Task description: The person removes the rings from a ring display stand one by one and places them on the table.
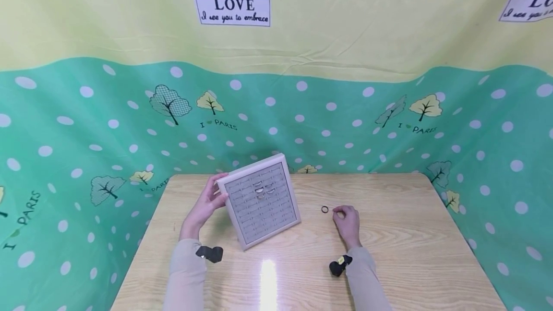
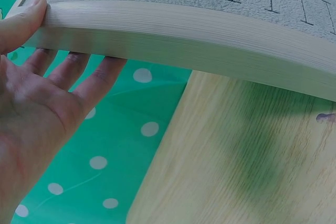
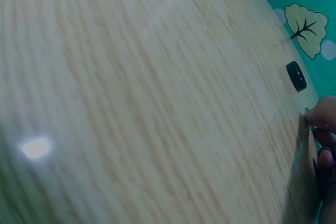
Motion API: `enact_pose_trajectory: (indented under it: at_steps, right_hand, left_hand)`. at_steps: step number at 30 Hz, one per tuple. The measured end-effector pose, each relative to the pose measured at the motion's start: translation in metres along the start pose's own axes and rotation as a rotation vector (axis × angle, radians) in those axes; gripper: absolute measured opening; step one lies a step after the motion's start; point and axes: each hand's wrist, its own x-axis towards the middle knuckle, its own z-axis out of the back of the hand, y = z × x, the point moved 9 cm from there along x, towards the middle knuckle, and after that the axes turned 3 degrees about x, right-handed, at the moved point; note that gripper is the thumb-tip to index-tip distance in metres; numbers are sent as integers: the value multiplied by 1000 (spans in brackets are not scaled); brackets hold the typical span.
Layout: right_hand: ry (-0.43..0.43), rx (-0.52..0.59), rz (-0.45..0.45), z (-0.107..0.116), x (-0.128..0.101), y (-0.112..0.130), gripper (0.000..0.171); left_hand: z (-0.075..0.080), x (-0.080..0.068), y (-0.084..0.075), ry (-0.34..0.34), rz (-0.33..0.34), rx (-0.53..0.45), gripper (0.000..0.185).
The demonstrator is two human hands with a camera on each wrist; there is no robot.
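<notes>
- Your left hand grips the tilted ring tray, thumb in front, fingers spread behind; a few rings sit in it.
- Your right hand, fingers curled, rests just beside the black ring, not yet placed.

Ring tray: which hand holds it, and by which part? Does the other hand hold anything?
The left hand holds the ring tray by its left edge, tilted up. Whether the right hand pinches anything cannot be told; the black ring lies beside it.

Your head camera looks down from afar; your 2 wrist cameras look closely, sharing the table.
</notes>
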Motion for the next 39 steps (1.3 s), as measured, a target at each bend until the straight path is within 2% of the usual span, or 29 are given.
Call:
enact_pose_trajectory:
  at_steps: [7, 17, 22, 29, 34, 39]
  right_hand:
    - [-16, 22, 13, 1, -1, 1, 9]
    - [20, 100, -109, 0, 1, 1, 22]
    - [27, 149, -92, -2, -2, 14, 25]
    - [3, 251, -2, -10, -8, 42, 22]
    - [65, 267, -52, -22, -5, 58, 23]
    - [100, 267, -62, -30, -1, 73, 23]
  left_hand:
    - [0, 0, 0, 3, -5, 0, 54]
    - [1, 0, 0, -4, -5, -1, 56]
    - [1, 0, 0, -6, 15, -3, 56]
    - [1, -1, -1, -6, 24, -9, 55]
    - [0, -1, 0, -7, 35, -10, 55]
    - [0, 1, 1, -10, 34, -4, 55]
